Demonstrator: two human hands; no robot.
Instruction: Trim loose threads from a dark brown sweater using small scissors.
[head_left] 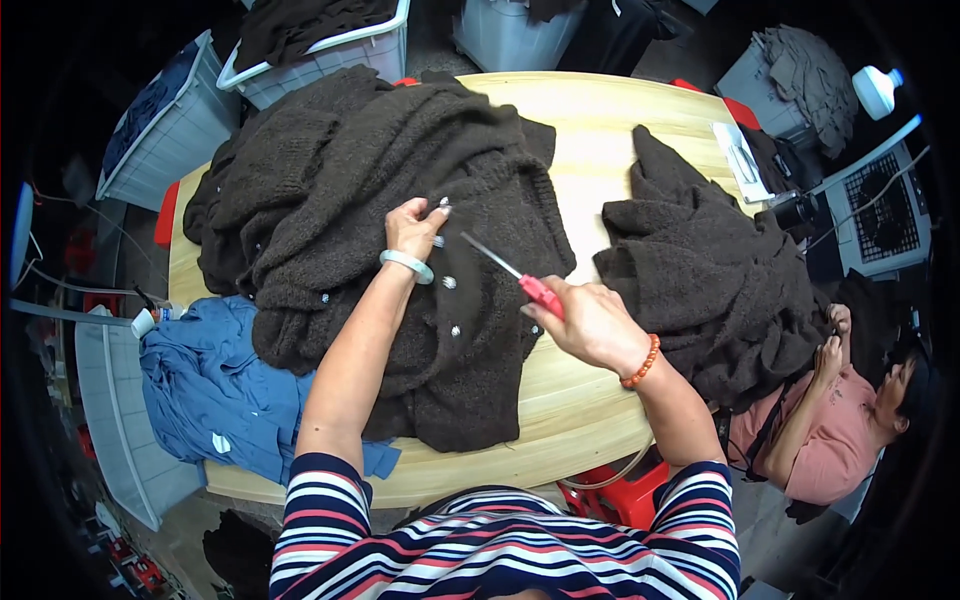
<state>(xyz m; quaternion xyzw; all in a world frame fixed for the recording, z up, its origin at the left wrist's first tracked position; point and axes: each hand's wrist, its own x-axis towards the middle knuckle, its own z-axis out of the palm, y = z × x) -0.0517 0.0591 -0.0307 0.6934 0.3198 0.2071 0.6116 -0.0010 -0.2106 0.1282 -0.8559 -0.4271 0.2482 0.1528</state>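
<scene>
A dark brown knit cardigan (490,370) with shiny silvery buttons (449,283) lies on top of a heap of similar knitwear (290,160). My left hand (412,228), a pale bangle at its wrist, pinches a silvery button (445,203) at the cardigan's front edge. In my right hand (592,322) is a red-handled tool (540,295) with a thin metal shaft; its exact kind is unclear. The shaft points up and left toward the buttons, its tip a little apart from my left fingers.
Another dark knit pile (700,280) covers the right of the wooden table (570,400). Blue garments (220,380) lie at the left edge. Garment-filled bins (330,75) stand beyond. A co-worker in pink (825,440) sits at the lower right, and a red stool (625,495) stands near me.
</scene>
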